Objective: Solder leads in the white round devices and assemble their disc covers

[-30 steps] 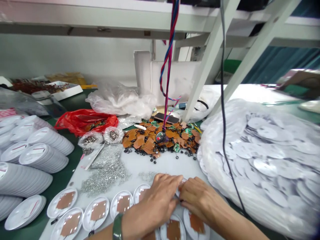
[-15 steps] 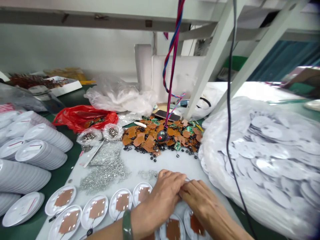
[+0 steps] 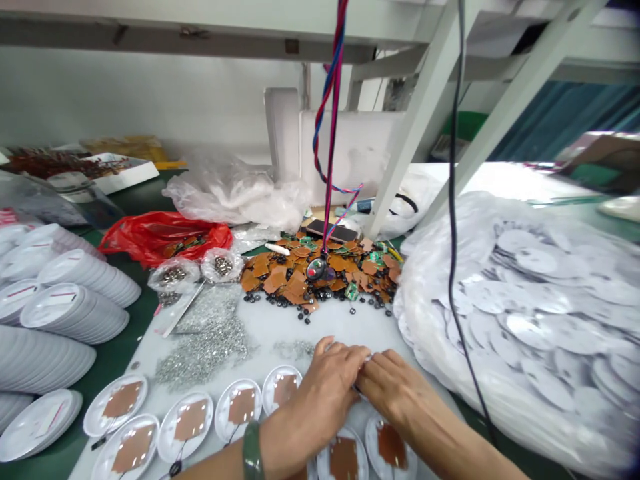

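Note:
My left hand (image 3: 333,380), with a green bangle (image 3: 252,450) at its wrist, meets my right hand (image 3: 393,383) above the white work surface. Both sets of fingers are curled together around something mostly hidden; only a pale sliver shows between them. In front of and beneath my forearms lie several white round dishes (image 3: 165,437), each bearing a brown square plate (image 3: 191,419); thin dark wires show on some. Beyond my hands spreads a heap of brown square plates (image 3: 277,279) mixed with small black round parts (image 3: 307,316) and green circuit boards (image 3: 352,291).
Small metal parts (image 3: 210,350) lie in a loose pile beside a metal ruler-like strip (image 3: 185,308). Stacked white dishes (image 3: 75,313) stand left. A plastic bag (image 3: 425,293) of white discs fills the right. Twisted wires (image 3: 327,120) and a black cable (image 3: 453,200) hang down.
The view has shifted slightly, so most things sit a little farther left. My hands stay pressed together at nearly the same spot, with the fingers slightly shifted.

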A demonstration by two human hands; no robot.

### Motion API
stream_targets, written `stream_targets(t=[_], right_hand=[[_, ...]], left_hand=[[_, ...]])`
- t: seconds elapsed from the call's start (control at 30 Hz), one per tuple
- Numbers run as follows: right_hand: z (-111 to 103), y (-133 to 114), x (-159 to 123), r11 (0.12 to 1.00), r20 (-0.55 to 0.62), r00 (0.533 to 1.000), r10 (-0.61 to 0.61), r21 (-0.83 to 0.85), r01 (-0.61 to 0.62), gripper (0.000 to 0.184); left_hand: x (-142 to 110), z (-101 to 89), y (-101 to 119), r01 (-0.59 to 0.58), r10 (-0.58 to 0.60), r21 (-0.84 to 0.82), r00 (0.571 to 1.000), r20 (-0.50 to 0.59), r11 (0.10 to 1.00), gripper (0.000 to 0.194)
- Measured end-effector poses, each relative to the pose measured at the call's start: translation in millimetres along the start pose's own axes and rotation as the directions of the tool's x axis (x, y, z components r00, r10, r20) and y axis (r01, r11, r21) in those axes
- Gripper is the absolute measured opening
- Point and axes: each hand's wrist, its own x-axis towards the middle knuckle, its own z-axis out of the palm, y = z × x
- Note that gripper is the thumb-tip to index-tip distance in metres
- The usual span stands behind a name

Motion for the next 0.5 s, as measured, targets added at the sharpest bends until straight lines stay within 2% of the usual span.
stream_targets(t=[0.17,0.23,0.37,0.5], right_hand=[[-5,-1,2,0.998,0.035,0.998,-0.059,-0.006,0.059,0.009],[-4,-4,-3,0.999,0.032,0.999,-0.042,-0.020,0.043,0.010],[-4,-11,-11,0.997,0.002,1.000,0.015,-0.074,-0.015,0.024],[-17,-10,-17,0.997,-0.002,0.998,0.067,-0.038,-0.067,0.023]], left_hand=[[1,0.4,1,0.036,-0.036,0.034,0.999,0.008,0.999,0.050],[0,-1.1,2,0.031,-0.032,0.046,0.999,0.009,0.998,0.054],[-3,-5.2,3,0.005,-0.004,0.052,1.000,-0.004,0.999,0.058],[-9,-11.9,9,-0.054,0.055,0.072,0.998,-0.019,0.996,0.067]])
